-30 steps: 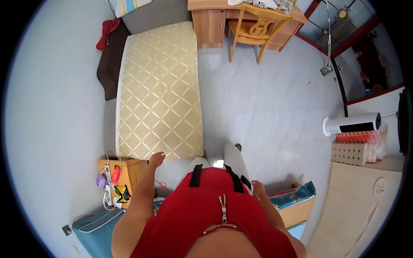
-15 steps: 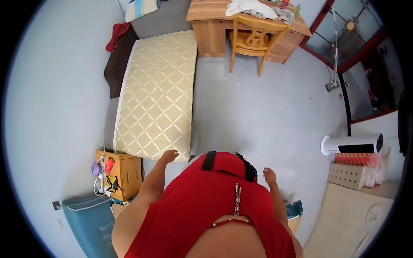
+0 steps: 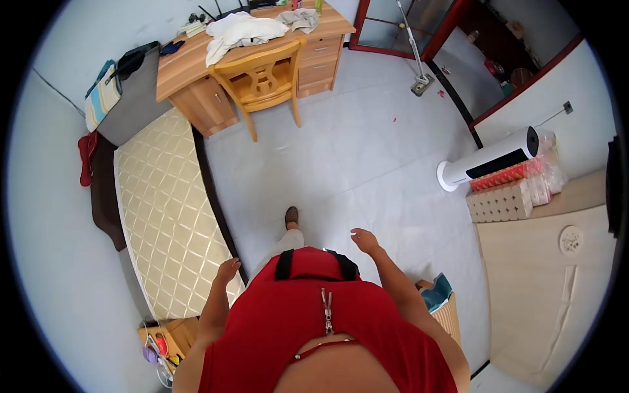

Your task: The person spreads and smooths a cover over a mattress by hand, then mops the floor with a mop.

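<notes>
My left hand hangs beside my body, seen over the near right edge of the bed mattress; its fingers are loosely bent and nothing shows in them. Whether it touches the mattress I cannot tell. My right hand is held forward above the grey floor, empty, with the fingers loosely apart. One shoe shows ahead of my red top, on a leg in light trousers.
A wooden chair stands at the desk, which carries white cloth. A mop stands near the doorway. At right, a white tower-shaped appliance is beside packages. A small wooden cabinet is at lower left.
My view has turned right, so the bed and desk sit farther left. My right hand has swung forward, my left hand has dropped back a little, and one shoe has come into view.
</notes>
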A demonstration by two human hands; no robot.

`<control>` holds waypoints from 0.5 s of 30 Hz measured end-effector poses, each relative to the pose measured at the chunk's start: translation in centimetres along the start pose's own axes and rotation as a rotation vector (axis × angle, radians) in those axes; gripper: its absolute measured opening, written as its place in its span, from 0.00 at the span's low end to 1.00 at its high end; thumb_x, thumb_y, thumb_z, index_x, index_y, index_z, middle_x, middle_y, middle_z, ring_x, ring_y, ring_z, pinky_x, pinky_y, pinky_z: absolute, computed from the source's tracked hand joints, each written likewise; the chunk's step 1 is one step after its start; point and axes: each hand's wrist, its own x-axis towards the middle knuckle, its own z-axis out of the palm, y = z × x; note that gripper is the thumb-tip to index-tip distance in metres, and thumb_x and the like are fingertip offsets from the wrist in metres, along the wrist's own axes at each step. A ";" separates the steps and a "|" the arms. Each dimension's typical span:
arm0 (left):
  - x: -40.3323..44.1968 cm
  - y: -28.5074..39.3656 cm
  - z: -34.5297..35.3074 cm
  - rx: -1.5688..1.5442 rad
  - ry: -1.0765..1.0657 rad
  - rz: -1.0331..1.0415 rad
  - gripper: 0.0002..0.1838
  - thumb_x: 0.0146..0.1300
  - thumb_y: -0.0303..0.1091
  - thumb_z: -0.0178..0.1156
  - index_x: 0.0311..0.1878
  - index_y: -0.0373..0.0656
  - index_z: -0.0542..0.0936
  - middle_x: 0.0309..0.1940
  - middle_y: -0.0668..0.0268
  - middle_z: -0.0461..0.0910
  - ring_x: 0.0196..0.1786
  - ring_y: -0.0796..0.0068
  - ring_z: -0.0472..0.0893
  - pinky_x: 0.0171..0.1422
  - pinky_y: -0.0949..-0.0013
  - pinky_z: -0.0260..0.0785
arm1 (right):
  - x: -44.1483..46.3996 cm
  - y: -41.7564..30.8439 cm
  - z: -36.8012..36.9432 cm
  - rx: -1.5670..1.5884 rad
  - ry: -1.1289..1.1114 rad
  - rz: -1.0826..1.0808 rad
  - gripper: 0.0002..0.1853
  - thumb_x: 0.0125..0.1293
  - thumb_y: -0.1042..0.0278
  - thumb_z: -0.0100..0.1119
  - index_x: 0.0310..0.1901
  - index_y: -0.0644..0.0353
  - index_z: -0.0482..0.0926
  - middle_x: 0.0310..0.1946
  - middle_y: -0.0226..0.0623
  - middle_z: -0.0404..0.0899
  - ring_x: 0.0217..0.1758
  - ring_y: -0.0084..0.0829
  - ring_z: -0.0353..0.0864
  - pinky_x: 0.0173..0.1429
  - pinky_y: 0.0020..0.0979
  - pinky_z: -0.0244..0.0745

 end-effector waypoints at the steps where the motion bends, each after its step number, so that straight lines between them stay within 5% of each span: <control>1: 1.0 -0.4 -0.2 -0.021 -0.015 -0.036 0.25 0.68 0.50 0.55 0.60 0.43 0.79 0.56 0.53 0.80 0.60 0.53 0.79 0.65 0.58 0.70 | 0.8 -0.4 -0.6 0.010 -0.016 0.009 0.18 0.68 0.55 0.55 0.53 0.55 0.79 0.42 0.46 0.85 0.49 0.46 0.83 0.54 0.43 0.78; 6: 8.0 1.6 -4.4 0.221 -0.119 -0.010 0.24 0.67 0.51 0.53 0.56 0.43 0.80 0.55 0.54 0.81 0.60 0.53 0.78 0.65 0.55 0.69 | 3.3 3.5 -1.9 -0.018 0.047 0.039 0.18 0.68 0.55 0.54 0.54 0.55 0.79 0.46 0.46 0.84 0.50 0.46 0.83 0.56 0.43 0.77; 11: 23.3 7.7 -8.9 0.607 -0.216 0.294 0.25 0.67 0.52 0.54 0.57 0.44 0.80 0.57 0.54 0.80 0.62 0.51 0.76 0.68 0.54 0.67 | 5.0 13.3 -1.9 -0.201 0.182 0.015 0.17 0.68 0.56 0.54 0.51 0.58 0.81 0.43 0.45 0.85 0.48 0.44 0.83 0.55 0.42 0.77; 13: 32.2 14.4 -12.1 0.604 -0.110 0.417 0.25 0.67 0.52 0.54 0.58 0.45 0.80 0.58 0.56 0.80 0.62 0.51 0.77 0.66 0.55 0.69 | 4.5 8.5 -5.8 0.259 0.261 0.528 0.17 0.68 0.58 0.53 0.51 0.58 0.81 0.36 0.44 0.86 0.42 0.42 0.85 0.52 0.41 0.79; 15: 34.9 23.7 -14.4 0.543 0.000 0.423 0.24 0.67 0.51 0.54 0.59 0.47 0.80 0.56 0.56 0.81 0.59 0.52 0.78 0.65 0.53 0.70 | 5.5 9.8 -5.9 0.376 0.333 0.527 0.17 0.65 0.61 0.55 0.51 0.60 0.81 0.33 0.42 0.86 0.35 0.37 0.86 0.44 0.37 0.80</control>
